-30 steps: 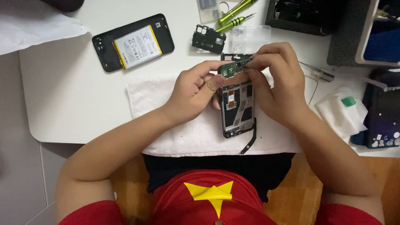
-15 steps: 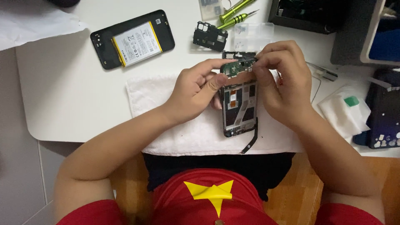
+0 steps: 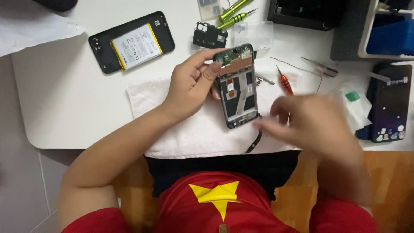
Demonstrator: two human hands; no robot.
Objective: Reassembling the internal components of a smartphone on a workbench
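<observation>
The left hand (image 3: 192, 88) pinched the open phone frame (image 3: 238, 88) at its top, on the white towel (image 3: 172, 112). The right hand (image 3: 310, 123) was blurred, fingers spread, holding nothing. The back cover (image 3: 131, 42) with battery lay apart; the board remained in the frame.

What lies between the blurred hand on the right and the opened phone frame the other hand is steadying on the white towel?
Nothing visible. The right hand hovers just right of the black opened phone frame, only bare white towel between them. The orange-handled screwdriver lies further up, aside. The left hand grips the frame's far edge.
</observation>
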